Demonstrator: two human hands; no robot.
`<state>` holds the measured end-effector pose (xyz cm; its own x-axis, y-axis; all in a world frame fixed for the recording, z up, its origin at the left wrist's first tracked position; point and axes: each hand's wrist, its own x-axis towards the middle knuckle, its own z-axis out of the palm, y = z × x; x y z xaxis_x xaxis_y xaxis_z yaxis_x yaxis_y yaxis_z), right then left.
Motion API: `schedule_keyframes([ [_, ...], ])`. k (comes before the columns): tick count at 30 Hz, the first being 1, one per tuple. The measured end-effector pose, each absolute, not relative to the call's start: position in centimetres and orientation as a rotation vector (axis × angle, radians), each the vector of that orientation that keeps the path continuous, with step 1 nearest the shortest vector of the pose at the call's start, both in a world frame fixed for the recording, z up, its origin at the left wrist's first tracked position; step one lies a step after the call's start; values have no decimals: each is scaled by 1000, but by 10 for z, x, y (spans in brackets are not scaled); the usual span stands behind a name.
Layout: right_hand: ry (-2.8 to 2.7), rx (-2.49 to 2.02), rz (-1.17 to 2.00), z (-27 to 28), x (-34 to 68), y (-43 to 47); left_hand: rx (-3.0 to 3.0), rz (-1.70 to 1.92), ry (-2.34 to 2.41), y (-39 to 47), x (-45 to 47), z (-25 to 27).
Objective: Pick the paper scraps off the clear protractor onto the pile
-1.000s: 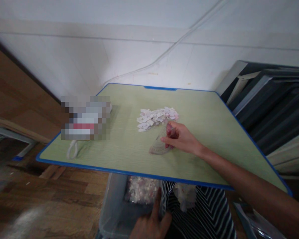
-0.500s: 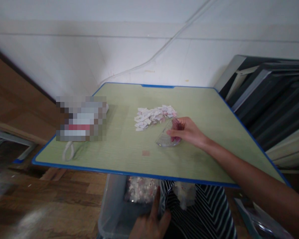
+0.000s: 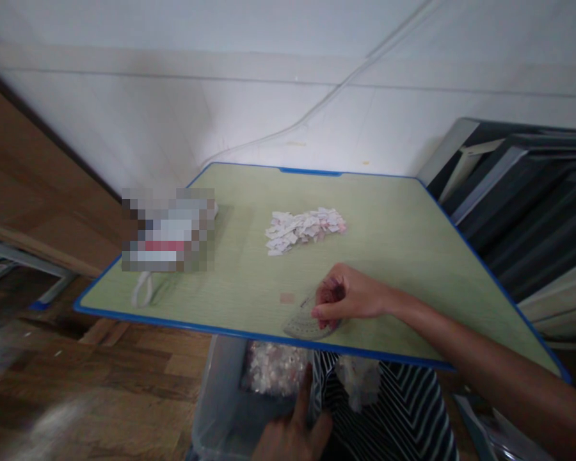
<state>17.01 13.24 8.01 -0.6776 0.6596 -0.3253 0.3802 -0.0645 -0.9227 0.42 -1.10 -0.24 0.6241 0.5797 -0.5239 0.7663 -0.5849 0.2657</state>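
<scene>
Near the table's front edge, my right hand [image 3: 348, 294] pinches a clear plastic protractor [image 3: 307, 321], its curved side towards me. The hand covers part of it. Beyond it on the tabletop lies a loose pile of small white and pinkish paper pieces [image 3: 304, 228]. Below the table, my left hand [image 3: 292, 432] is at the side of a translucent plastic bin [image 3: 211, 397], index finger stretched out and thumb apart. I see nothing held in it. Inside the bin is a heap of shiny clear packets [image 3: 276, 368].
The green table [image 3: 388, 218] has a blue rim. A blurred-out white box with a cord loop [image 3: 143, 289] stands at its left. Dark flat panels [image 3: 532, 186] lean at the right, a brown board [image 3: 43, 173] at the left. A translucent bag [image 3: 360, 378] lies on striped cloth.
My right hand has drawn the protractor away from the paper pile to the table's front edge. The left hand stays by the bin. The view has shifted slightly.
</scene>
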Motion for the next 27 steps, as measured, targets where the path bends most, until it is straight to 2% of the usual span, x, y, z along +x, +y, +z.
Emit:
schedule_keyframes([
  [5, -1687, -1031, 1725, 74, 167, 138, 2371, -540, 1061, -12, 3, -3],
  [12, -1580, -1217, 1385, 70, 179, 153, 2412, -528, 1045, -12, 3, -4],
  [22, -1773, -1083, 1750, 77, 149, 129, 2386, -507, 1075, -11, 4, -2],
  [27, -1717, -1001, 1746, 74, 150, 133, 2384, -525, 1083, -10, 5, -3],
])
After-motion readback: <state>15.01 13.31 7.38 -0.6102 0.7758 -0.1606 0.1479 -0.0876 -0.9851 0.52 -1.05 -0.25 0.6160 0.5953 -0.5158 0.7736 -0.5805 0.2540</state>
